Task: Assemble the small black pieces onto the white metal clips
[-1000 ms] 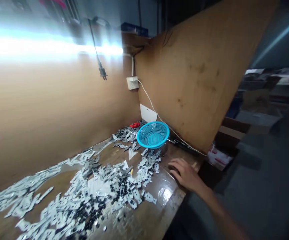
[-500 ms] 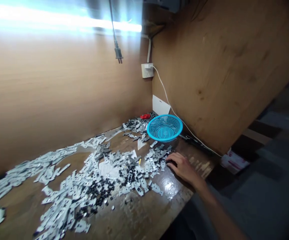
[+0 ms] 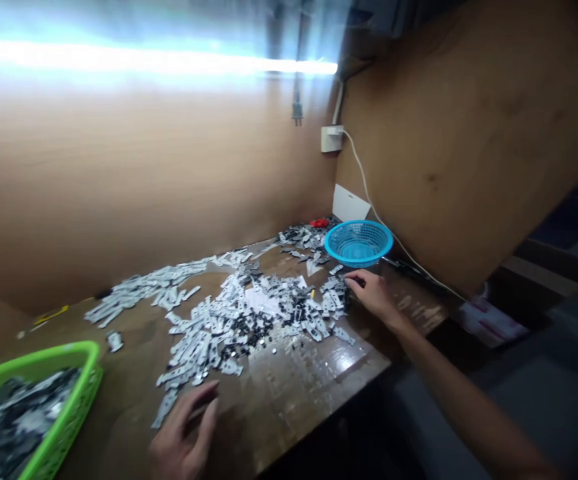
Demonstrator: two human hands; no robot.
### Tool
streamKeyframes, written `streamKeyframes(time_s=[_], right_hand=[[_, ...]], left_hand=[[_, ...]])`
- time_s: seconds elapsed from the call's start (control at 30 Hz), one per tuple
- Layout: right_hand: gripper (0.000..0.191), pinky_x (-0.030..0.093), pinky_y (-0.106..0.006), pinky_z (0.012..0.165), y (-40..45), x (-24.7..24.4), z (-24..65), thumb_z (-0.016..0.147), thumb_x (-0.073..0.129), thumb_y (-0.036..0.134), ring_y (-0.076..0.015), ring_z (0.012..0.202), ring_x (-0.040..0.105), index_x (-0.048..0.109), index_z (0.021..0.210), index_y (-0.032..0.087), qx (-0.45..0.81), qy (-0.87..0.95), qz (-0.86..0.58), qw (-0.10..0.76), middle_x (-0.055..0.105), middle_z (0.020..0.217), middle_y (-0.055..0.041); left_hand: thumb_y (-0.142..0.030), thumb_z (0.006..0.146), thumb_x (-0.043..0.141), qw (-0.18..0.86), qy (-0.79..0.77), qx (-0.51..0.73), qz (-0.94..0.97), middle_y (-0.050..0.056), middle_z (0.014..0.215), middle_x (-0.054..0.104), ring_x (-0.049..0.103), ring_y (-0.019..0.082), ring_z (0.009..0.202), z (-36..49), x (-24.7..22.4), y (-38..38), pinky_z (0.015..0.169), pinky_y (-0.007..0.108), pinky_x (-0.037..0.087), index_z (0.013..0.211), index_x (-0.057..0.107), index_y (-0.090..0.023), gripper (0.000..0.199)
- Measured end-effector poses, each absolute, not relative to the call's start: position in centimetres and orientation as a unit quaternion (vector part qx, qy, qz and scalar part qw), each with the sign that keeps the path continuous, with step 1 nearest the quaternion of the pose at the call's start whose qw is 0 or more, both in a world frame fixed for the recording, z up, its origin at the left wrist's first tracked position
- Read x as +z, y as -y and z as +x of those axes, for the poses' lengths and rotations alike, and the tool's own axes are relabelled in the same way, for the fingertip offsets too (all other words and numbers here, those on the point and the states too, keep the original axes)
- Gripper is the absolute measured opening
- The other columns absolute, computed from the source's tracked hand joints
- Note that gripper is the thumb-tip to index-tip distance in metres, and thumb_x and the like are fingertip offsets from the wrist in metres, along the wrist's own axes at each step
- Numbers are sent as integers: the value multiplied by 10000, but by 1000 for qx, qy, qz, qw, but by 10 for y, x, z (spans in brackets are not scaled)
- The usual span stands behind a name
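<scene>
My right hand [image 3: 373,293] is at the right end of a pile of small flat metal plates [image 3: 203,343], some pale and some dark grey. Its fingers are curled, with thumb and fingertips close together by the darker plates; whatever they pinch is too small to make out. Low in the view, my left hand [image 3: 186,430] hovers near the pile's front end, thumb and forefinger apart and nothing visible between them. Small black parts [image 3: 251,327] lie scattered among the plates.
A blue plastic basket [image 3: 359,243] stands at the back right, beside a red item [image 3: 319,223]. A green basket [image 3: 89,360] full of metal pieces is at the lower left. Long pale strips [image 3: 153,283] lie along the back wall. A white cable [image 3: 363,177] runs down the side panel.
The view has swung left, bringing the green basket and my left hand into sight. My right hand stays by the right end of the pile, fingers still curled.
</scene>
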State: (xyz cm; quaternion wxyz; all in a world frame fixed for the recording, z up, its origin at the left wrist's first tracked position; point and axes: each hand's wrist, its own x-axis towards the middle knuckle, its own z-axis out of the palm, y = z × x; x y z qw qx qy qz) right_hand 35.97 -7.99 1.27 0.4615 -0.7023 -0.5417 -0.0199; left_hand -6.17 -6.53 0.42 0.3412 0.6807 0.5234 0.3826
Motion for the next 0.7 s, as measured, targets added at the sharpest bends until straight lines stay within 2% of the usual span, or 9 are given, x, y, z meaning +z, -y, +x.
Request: streamKeyframes(time_s=[0.1,0.2,0.3,0.37,0.47,0.53,0.7], right_hand=[[162,446,-294,737,55,28,311,795,556,231,-179,800,603,653,921,198,-14,614,-645,455,665,901,-50],[131,441,-267,722,35,35,253,809,560,201,-160,798,592,642,912,195,28,732,-536,419,655,870,-44],[112,433,-250,697,22,31,208,817,561,212,-154,794,583,640,895,195,47,839,-430,330,643,836,-40],[137,433,-236,682,15,26,195,818,565,238,-145,786,580,629,933,198,68,883,-366,287,639,853,-37],[206,429,-245,758,5,18,199,831,547,222,-145,871,563,590,1029,185,91,881,-353,301,628,944,-55],[183,418,-264,782,-2,13,211,835,525,167,-154,888,547,598,1002,178,81,858,-402,311,618,934,-64],[150,402,-269,728,-10,2,232,810,562,191,-176,872,517,626,945,211,76,884,-420,192,600,887,-51]], left_hand=[[-424,750,595,529,-447,287,662,74,989,661,633,220,893,-26,27,46,803,312,508,1042,606,-186,376],[-435,791,552,702,-408,231,535,129,1003,647,641,221,868,1,33,21,718,306,529,1132,534,-137,453],[-395,827,519,811,-373,240,381,142,1004,636,644,183,849,10,19,1,723,271,523,1063,531,-117,364],[-296,811,567,819,-365,283,341,101,919,644,646,140,766,7,6,-7,684,232,522,970,528,-129,233],[-214,786,600,796,-380,327,339,48,819,630,614,91,624,-2,-7,-10,556,179,502,907,500,-154,168],[-233,802,580,794,-386,326,338,30,768,613,583,73,566,-6,-7,-10,499,157,475,906,491,-164,154],[-325,822,546,791,-391,304,360,0,695,561,531,63,502,-6,0,-9,430,139,416,948,494,-170,206]])
